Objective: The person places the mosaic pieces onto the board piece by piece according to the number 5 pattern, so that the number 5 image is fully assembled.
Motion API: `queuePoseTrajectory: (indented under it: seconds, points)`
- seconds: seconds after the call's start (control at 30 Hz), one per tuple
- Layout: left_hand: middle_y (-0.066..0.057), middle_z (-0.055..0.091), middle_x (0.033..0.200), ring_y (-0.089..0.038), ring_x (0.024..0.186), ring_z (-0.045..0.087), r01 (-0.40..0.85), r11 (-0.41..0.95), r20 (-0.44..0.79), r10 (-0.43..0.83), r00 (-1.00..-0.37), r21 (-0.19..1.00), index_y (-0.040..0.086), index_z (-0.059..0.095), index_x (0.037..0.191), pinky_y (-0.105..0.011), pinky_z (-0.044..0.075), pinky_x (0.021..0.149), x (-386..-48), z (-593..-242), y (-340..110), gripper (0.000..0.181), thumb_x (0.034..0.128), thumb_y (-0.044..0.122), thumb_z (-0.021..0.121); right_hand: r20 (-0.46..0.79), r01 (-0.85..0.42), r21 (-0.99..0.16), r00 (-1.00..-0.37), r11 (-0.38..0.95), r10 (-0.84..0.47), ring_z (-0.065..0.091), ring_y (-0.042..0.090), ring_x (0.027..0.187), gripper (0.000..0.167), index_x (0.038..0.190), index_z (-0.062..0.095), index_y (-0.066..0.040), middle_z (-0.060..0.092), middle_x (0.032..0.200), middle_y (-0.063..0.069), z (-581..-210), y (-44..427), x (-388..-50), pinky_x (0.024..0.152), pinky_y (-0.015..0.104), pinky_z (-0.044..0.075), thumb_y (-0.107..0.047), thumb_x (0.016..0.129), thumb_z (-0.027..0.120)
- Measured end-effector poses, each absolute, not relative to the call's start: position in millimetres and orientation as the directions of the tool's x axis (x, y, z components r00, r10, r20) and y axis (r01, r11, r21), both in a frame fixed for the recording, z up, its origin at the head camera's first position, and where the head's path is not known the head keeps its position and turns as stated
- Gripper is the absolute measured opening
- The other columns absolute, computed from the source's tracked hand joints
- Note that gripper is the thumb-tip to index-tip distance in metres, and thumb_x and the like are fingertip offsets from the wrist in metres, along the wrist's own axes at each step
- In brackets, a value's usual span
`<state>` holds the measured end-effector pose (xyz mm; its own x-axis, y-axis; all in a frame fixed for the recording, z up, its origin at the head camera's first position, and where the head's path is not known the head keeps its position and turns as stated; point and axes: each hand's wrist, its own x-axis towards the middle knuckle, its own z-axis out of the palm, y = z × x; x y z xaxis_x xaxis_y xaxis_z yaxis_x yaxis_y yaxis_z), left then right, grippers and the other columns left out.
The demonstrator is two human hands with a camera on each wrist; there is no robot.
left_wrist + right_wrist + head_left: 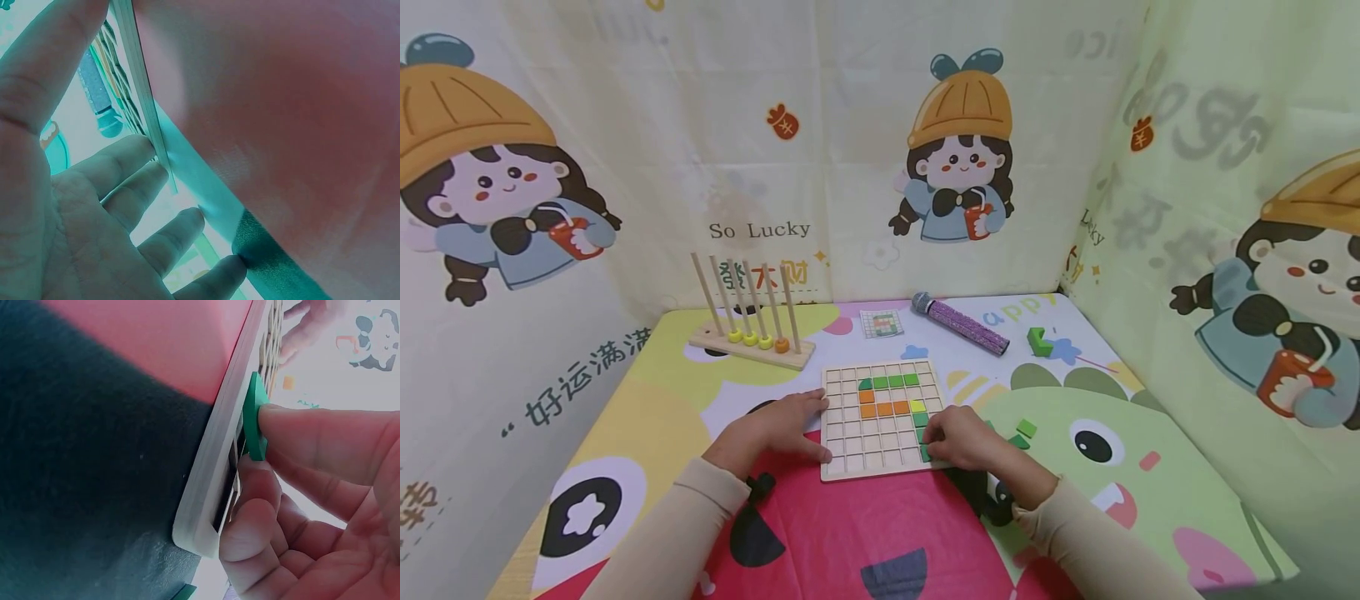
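A square wooden grid board [857, 454] lies before me, with orange, yellow and green tiles in some of its cells. At its left edge rests my left hand [784, 429], thumb and fingers spread and touching the rim, as the left wrist view [94, 231] also shows. My right hand [966, 437] is over the board's lower right corner. Between its thumb and a finger it pinches a green tile [252, 415], tilted against the board's near edge. The right fingers cover part of the green column in the head view.
Loose green tiles [1026, 428] lie right of the board. Behind it are a small pattern card [882, 323], a purple glittery microphone [966, 325] and a green block [1039, 342]. A wooden peg stand [790, 357] with yellow and orange beads stands at the back left.
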<state>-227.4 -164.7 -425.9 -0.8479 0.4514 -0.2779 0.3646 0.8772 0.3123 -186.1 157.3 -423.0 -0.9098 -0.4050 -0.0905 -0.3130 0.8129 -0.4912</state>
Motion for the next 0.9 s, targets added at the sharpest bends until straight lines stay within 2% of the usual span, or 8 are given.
queuePoseTrajectory:
  seconds: [0.17,0.33,0.7,0.9]
  points:
    - [-0.012,0.036,0.167,-0.036,0.153,0.035,0.364,0.876,-0.285,0.453,-0.844,0.315,0.008,0.045,0.157,-0.053,0.043,0.117,-225.7,-425.0,-164.6,0.102,0.0753,0.053,0.088,-0.061,-0.343,-0.464,-0.908,0.817,-0.415,0.057,0.010,0.076,0.007,0.084,0.078,-0.012,0.070,0.077,-0.006,-425.2,156.8,-182.8,0.071,0.029,0.051,-0.005,0.085,0.078]
    - [-0.011,0.036,0.167,-0.035,0.153,0.036,0.379,0.875,-0.275,0.461,-0.844,0.302,0.008,0.045,0.157,-0.053,0.043,0.117,-226.2,-425.3,-165.5,0.101,0.0761,0.054,0.087,-0.051,-0.345,-0.457,-0.910,0.820,-0.412,0.056,0.013,0.078,0.006,0.086,0.077,-0.012,0.069,0.080,-0.005,-425.8,155.2,-183.6,0.073,0.033,0.052,-0.006,0.085,0.079]
    - [-0.011,0.036,0.167,-0.035,0.153,0.035,0.372,0.876,-0.276,0.457,-0.846,0.308,0.009,0.045,0.157,-0.053,0.043,0.117,-227.6,-426.9,-166.6,0.102,0.0757,0.054,0.087,-0.017,-0.337,-0.571,-0.907,0.748,-0.421,0.062,0.009,0.081,0.012,0.099,0.074,-0.011,0.070,0.086,-0.006,-420.6,178.5,-187.7,0.075,0.031,0.053,-0.008,0.087,0.075]
    - [-0.012,0.036,0.167,-0.036,0.153,0.035,0.373,0.878,-0.279,0.454,-0.846,0.300,0.008,0.044,0.157,-0.053,0.042,0.117,-226.3,-424.5,-166.3,0.103,0.0759,0.054,0.087,-0.019,-0.285,-0.582,-0.932,0.761,-0.363,0.060,0.011,0.081,0.013,0.105,0.075,-0.010,0.070,0.090,-0.004,-420.7,195.7,-189.8,0.072,0.030,0.051,-0.010,0.092,0.072]
